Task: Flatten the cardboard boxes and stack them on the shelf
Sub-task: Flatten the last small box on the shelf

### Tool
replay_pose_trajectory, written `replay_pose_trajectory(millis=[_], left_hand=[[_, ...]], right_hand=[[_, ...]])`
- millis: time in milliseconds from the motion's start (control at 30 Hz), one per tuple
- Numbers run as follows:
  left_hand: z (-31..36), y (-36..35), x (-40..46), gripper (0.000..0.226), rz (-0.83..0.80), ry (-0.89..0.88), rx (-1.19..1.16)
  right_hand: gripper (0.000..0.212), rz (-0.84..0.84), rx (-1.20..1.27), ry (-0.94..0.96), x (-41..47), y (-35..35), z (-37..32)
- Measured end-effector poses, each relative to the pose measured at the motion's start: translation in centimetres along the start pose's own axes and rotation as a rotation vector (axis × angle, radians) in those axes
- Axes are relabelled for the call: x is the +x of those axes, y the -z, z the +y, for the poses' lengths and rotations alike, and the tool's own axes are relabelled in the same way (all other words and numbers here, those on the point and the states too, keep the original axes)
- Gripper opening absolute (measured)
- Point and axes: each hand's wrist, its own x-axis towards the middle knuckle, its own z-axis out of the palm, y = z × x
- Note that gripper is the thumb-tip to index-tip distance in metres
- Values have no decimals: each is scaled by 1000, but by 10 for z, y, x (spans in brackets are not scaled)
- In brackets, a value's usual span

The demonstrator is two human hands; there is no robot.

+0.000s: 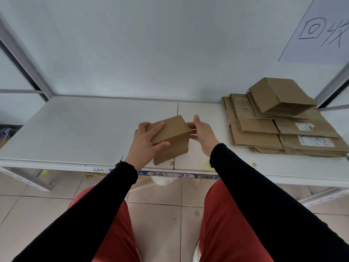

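Note:
A small brown cardboard box [172, 136], still in its box shape, is held just above the front of the white shelf [85, 129]. My left hand [146, 143] grips its left end, fingers over the top and thumb on the near side. At the box's right side my right hand [203, 134] has its fingertips on the edge, seemingly pinching a flap. A stack of flattened boxes [279, 133] lies on the shelf at the right, with a partly collapsed box [279, 96] on top.
A white wall backs the shelf, with a handwritten paper sign [321, 29] at the upper right. Metal shelf posts [24, 59] stand at both ends. A blue label strip [173, 174] runs along the shelf's front edge. Tiled floor lies below.

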Motion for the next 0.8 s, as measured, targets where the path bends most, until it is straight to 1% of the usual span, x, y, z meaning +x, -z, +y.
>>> replay_pose_trajectory(millis=[67,167,233,300,367,433,467,500,533,600,633,700,767,800], left_hand=[[-1,-1,0,68,4,-5,10],[-1,-1,0,67,2,-14,23],[0,-1,-1,67,-4,-16,22],[0,0,0,67,-9,-16,16],[1,1,0,67,-15,-10,15],[2,1,-1,67,-16,-2,13],[2,1,-1,67,-15,2,10],[2,1,-1,67,-15,5,6],[2,1,0,66,-15,5,0],[0,0,0,67,-13,-3,-13],[-1,0,0,67,-10,-10,-19],[-1,-2,0,67,-2,-14,-19],[-1,-3,0,67,10,-13,-13],[0,-3,0,67,12,-11,-13]], right_hand=[[33,-29,-78,39,0,5,2],[15,-51,7,25,3,5,6],[12,-40,77,8,5,4,6],[10,-57,237,-65,5,6,6],[9,-62,457,-181,3,12,7],[7,-10,610,-244,4,26,9],[7,37,623,-238,5,36,10],[7,100,557,-200,7,49,11],[8,173,403,-130,7,64,12],[12,304,-7,68,3,98,20],[14,343,-191,169,-1,113,25],[11,359,-544,361,-10,137,37],[11,287,-933,542,-15,147,49],[13,226,-1087,606,-16,147,54]])
